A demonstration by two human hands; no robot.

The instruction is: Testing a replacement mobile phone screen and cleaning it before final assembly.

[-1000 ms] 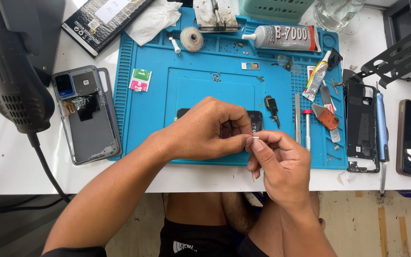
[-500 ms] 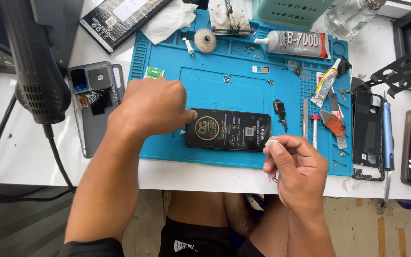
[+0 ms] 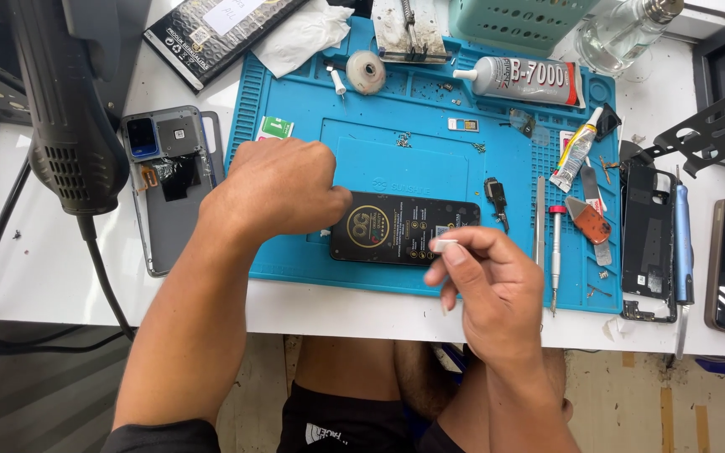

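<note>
White tabletop is carrying a blue repair mat (image 3: pixel 295 252), and nearest its front edge the right hand (image 3: pixel 488 289) is pinching a small white strip (image 3: pixel 445 245) between fingertips. Just behind, a black phone screen (image 3: pixel 400 228) is lying flat on the mat; the left hand (image 3: pixel 274 189), loosely curled, is pressing its left end. Farther back, a glue tube (image 3: pixel 526 80) is lying along the mat's rear edge.

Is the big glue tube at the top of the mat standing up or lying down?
Lying down: the glue tube rests on its side along the blue mat, nozzle pointing left.
</note>
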